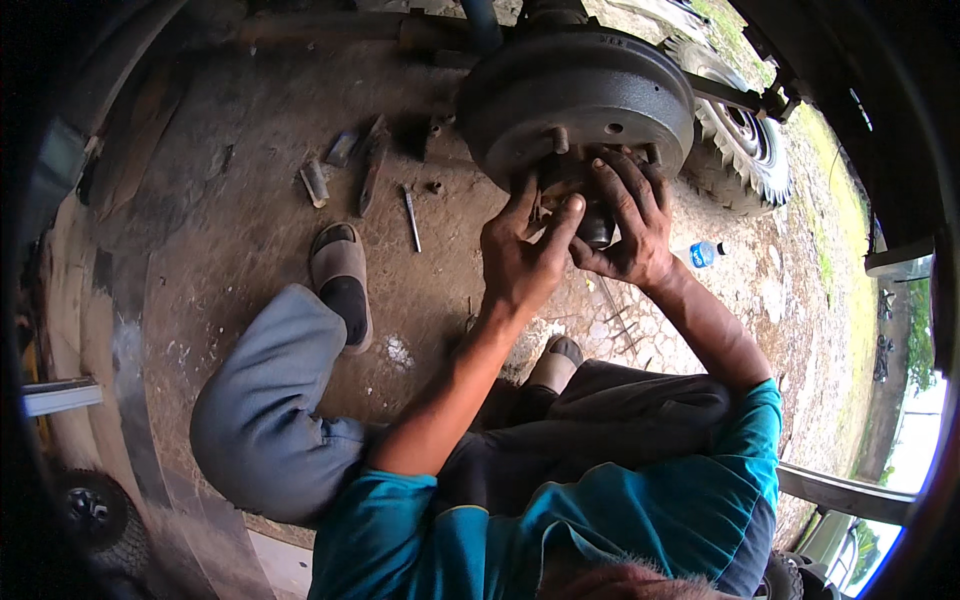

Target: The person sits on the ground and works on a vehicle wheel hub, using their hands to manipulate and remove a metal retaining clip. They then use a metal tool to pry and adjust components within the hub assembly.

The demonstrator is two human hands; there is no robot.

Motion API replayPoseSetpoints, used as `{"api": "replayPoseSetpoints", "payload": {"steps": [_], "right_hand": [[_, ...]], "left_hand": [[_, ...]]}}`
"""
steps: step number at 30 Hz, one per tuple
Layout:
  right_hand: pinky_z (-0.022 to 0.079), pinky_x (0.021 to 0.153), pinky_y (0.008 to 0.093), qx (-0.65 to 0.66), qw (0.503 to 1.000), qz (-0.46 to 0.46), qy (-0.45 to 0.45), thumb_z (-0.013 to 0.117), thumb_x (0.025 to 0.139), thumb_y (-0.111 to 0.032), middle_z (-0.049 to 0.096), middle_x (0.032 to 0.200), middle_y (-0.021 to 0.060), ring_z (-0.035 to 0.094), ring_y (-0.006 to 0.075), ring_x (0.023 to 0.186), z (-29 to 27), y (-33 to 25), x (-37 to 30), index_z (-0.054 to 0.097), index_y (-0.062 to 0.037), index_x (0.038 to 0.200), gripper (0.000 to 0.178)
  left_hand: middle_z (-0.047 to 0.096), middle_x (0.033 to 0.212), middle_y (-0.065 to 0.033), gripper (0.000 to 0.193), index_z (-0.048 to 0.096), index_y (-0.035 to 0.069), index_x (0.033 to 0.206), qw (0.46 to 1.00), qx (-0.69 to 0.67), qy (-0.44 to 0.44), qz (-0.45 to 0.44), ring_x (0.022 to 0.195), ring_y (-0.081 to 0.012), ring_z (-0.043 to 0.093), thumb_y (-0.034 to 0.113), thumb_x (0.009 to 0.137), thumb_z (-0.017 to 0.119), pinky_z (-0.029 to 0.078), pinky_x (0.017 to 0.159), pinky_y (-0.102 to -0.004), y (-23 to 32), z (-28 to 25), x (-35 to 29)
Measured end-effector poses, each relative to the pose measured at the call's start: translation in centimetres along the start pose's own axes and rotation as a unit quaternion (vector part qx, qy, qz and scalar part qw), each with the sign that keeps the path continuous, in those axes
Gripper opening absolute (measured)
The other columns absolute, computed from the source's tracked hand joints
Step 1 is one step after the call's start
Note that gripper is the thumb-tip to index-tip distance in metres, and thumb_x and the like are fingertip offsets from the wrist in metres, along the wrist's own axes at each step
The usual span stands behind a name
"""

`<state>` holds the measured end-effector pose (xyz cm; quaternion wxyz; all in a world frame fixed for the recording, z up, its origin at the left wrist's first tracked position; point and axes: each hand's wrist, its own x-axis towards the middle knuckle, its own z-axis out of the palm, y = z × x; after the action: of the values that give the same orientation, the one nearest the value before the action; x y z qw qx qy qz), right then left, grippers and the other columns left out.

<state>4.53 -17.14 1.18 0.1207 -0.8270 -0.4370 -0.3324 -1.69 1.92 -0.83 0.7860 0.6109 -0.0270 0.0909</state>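
Note:
A large dark brake drum [560, 95] is mounted in front of me at the top of the view, with wheel studs standing out from its face. At its centre sits a greasy dark wheel hub [597, 228] with a rounded end that points toward me. My left hand [530, 245] grips the hub from the left, its thumb laid along the near side. From the right, my right hand [638, 215] curls round the same part, fingers over the top and thumb beneath. Both hands are blackened with grease. They hide much of the hub, including where it meets the drum.
A tyred wheel [735, 130] is behind the drum at right, with a water bottle [706, 254] nearer. On the floor at left lie a metal bar tool [411, 218], a small socket-like piece [434, 187], a long dark strip [373, 165] and a small block [314, 184].

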Motion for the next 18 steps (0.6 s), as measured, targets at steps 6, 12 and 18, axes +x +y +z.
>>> {"api": "replayPoseSetpoints", "payload": {"steps": [6, 12, 18], "right_hand": [[0.046, 0.112, 0.0571, 0.003, 1.0, 0.007, -0.012, 0.085, 0.082, -0.046, 0.065, 0.141, 0.0242, 0.064, 0.0438, 0.131, -0.4, -0.3, 0.3, 0.061, -0.0002, 0.148, 0.084], [0.047, 0.111, 0.0561, -0.003, 1.0, 0.003, -0.012, 0.086, 0.082, -0.046, 0.065, 0.141, 0.0247, 0.064, 0.0434, 0.129, -0.2, -0.3, 0.3, 0.061, -0.0004, 0.147, 0.084], [0.047, 0.111, 0.0564, -0.008, 1.0, -0.003, 0.001, 0.086, 0.081, -0.049, 0.064, 0.142, 0.0251, 0.064, 0.045, 0.13, 0.1, 0.2, 0.0, 0.061, -0.0002, 0.149, 0.087]], "left_hand": [[0.069, 0.137, -0.0311, 0.079, 0.046, -0.016, 0.155, 0.997, -0.013, 0.045, 0.059, 0.123, -0.032, 0.072, 0.034, 0.101, 0.077, 0.063, 0.095, -0.0394, -1.4, 1.1, -1.7], [0.075, 0.127, -0.0282, 0.073, 0.051, -0.013, 0.153, 0.995, 0.011, 0.063, 0.078, 0.117, -0.0295, 0.075, 0.032, 0.101, 0.076, 0.063, 0.094, -0.0375, -1.8, 0.8, -1.7], [0.061, 0.148, -0.0329, 0.081, 0.041, -0.017, 0.157, 0.998, -0.034, -0.024, -0.036, 0.126, -0.0337, 0.07, 0.032, 0.103, 0.075, 0.064, 0.095, -0.0401, -0.1, -0.1, -0.1]]}}
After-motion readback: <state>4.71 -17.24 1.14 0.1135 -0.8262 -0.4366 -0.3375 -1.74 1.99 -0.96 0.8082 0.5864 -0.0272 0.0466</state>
